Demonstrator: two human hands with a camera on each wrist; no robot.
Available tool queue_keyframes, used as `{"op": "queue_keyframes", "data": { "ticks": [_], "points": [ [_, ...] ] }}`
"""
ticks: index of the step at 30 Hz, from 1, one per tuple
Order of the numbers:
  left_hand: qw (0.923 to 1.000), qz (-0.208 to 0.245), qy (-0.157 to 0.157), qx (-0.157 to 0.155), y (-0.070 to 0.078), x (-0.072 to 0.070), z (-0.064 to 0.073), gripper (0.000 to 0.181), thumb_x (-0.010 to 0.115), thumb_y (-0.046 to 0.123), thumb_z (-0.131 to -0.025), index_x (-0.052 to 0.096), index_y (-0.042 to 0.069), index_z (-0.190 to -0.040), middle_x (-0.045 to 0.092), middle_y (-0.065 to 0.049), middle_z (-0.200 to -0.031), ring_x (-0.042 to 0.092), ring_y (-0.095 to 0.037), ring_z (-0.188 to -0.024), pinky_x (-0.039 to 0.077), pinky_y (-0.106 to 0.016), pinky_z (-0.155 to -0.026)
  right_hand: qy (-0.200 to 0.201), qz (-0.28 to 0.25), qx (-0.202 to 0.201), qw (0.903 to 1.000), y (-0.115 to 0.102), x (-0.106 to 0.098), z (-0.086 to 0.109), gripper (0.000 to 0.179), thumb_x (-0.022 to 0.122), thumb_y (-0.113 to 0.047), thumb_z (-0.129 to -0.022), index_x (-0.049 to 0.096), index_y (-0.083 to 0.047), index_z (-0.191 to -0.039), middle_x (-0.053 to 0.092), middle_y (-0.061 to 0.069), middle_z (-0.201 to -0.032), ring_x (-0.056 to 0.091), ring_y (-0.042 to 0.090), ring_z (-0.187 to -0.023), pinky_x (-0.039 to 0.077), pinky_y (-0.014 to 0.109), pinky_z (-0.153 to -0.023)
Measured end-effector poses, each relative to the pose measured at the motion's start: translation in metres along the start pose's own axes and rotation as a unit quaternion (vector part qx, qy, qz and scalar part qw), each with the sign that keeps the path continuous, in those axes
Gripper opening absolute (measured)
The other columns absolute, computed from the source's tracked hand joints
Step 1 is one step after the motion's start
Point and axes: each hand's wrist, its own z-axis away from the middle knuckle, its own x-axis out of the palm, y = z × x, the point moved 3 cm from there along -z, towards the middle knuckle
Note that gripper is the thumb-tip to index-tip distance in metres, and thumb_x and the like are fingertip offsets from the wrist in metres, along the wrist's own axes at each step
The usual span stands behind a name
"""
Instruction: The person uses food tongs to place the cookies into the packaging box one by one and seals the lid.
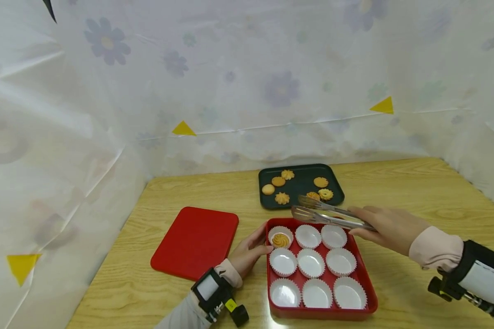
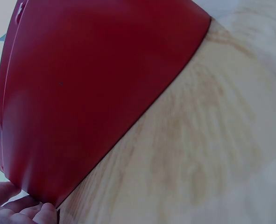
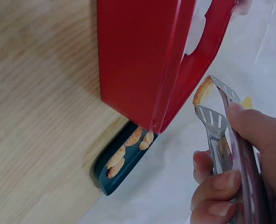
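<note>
Nine-place red plastic box: loading judged at an early stage.
Dark green rectangular tray with golden-brown cookies lies beyond the box. Left hand grips the box's left wall between thumb and fingers; right hand has its fingers curled round silver metal tongs. Of nine round white paper cups, only the far-left one holds a swirled cookie. A ridged cookie appears pinched at the tong tips, near the box's far edge. Next move calls for gently lowering it into a vacant cup.
</note>
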Motion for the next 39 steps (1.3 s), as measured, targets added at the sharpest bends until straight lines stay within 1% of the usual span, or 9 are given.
{"op": "queue_keyframes", "data": {
  "ticks": [5, 9, 15, 20, 24, 27, 30, 34, 39],
  "points": [
    [1.0, -0.005, -0.002, 0.003, 0.0, 0.0, -0.001, 0.07, 0.055, 0.013, -0.093, 0.023, 0.01, -0.155, 0.026, -0.011, -0.159, 0.021, -0.031, -0.146, 0.022, -0.048, -0.118, 0.017, 0.01, -0.014, 0.9997, -0.006, 0.002, 0.013, 0.054, 0.076, -0.04, -0.079, 0.063, -0.005, -0.119, 0.07, 0.01, -0.098, 0.065, 0.017, -0.069, 0.058, 0.043, -0.064],
    [1.0, -0.004, -0.006, 0.005, -0.001, 0.0, -0.001, 0.07, 0.055, 0.012, -0.093, 0.022, 0.009, -0.155, 0.026, -0.012, -0.159, 0.021, -0.031, -0.146, 0.022, -0.048, -0.118, 0.004, 0.009, -0.009, 0.9999, -0.009, 0.006, 0.021, 0.055, 0.075, -0.042, -0.08, 0.064, -0.006, -0.119, 0.068, 0.006, -0.095, 0.063, 0.016, -0.069, 0.058, 0.042, -0.063],
    [1.0, -0.006, -0.007, 0.003, -0.001, -0.001, -0.001, 0.07, 0.054, 0.013, -0.093, 0.022, 0.009, -0.155, 0.025, -0.012, -0.159, 0.021, -0.031, -0.146, 0.022, -0.049, -0.118, -0.001, 0.007, 0.005, 1.0, -0.008, 0.011, 0.03, 0.057, 0.074, -0.045, -0.08, 0.063, -0.007, -0.121, 0.069, 0.007, -0.097, 0.062, 0.014, -0.063, 0.058, 0.04, -0.06],
    [0.9998, -0.007, -0.013, 0.01, 0.0, -0.001, 0.0, 0.069, 0.053, 0.012, -0.094, 0.021, 0.008, -0.155, 0.024, -0.013, -0.159, 0.019, -0.032, -0.147, 0.021, -0.048, -0.118, -0.009, 0.008, 0.009, 0.9999, -0.008, 0.019, 0.032, 0.057, 0.072, -0.047, -0.081, 0.063, -0.008, -0.122, 0.07, 0.013, -0.102, 0.064, 0.014, -0.058, 0.058, 0.041, -0.06],
    [0.9997, -0.004, -0.019, 0.016, -0.001, -0.001, -0.001, 0.069, 0.052, 0.011, -0.094, 0.02, 0.007, -0.155, 0.022, -0.014, -0.16, 0.018, -0.033, -0.147, 0.02, -0.048, -0.118, -0.025, 0.003, 0.017, 0.9995, -0.006, 0.026, 0.033, 0.058, 0.071, -0.047, -0.081, 0.063, -0.007, -0.122, 0.069, 0.022, -0.106, 0.068, 0.022, -0.059, 0.058, 0.046, -0.062],
    [0.9996, -0.003, -0.019, 0.018, -0.001, -0.001, -0.001, 0.069, 0.052, 0.01, -0.094, 0.02, 0.006, -0.155, 0.023, -0.014, -0.159, 0.018, -0.033, -0.147, 0.02, -0.048, -0.118, -0.029, 0.003, 0.02, 0.9994, -0.005, 0.029, 0.032, 0.058, 0.072, -0.047, -0.08, 0.063, -0.007, -0.122, 0.069, 0.022, -0.106, 0.069, 0.025, -0.061, 0.058, 0.048, -0.064],
    [0.9997, -0.001, -0.018, 0.016, -0.001, 0.0, -0.001, 0.069, 0.053, 0.011, -0.094, 0.021, 0.007, -0.155, 0.024, -0.014, -0.159, 0.019, -0.032, -0.147, 0.02, -0.048, -0.118, -0.032, 0.004, 0.017, 0.9993, -0.005, 0.03, 0.031, 0.058, 0.072, -0.046, -0.08, 0.063, -0.007, -0.122, 0.069, 0.02, -0.105, 0.068, 0.023, -0.061, 0.058, 0.047, -0.064],
    [0.9998, 0.0, -0.018, 0.013, -0.002, -0.001, -0.001, 0.069, 0.053, 0.011, -0.093, 0.021, 0.008, -0.155, 0.025, -0.012, -0.159, 0.02, -0.031, -0.147, 0.02, -0.048, -0.118, -0.037, 0.003, 0.013, 0.9992, -0.004, 0.031, 0.031, 0.058, 0.072, -0.046, -0.081, 0.062, -0.007, -0.122, 0.069, 0.02, -0.104, 0.065, 0.017, -0.056, 0.058, 0.045, -0.062],
    [0.9996, -0.004, -0.022, 0.019, -0.002, -0.001, -0.001, 0.069, 0.052, 0.01, -0.094, 0.02, 0.007, -0.155, 0.024, -0.014, -0.159, 0.019, -0.033, -0.147, 0.02, -0.049, -0.118, -0.039, 0.006, 0.013, 0.9991, -0.005, 0.03, 0.03, 0.057, 0.072, -0.046, -0.081, 0.062, -0.007, -0.122, 0.069, 0.018, -0.103, 0.061, 0.012, -0.052, 0.058, 0.043, -0.06]
  ]
}}
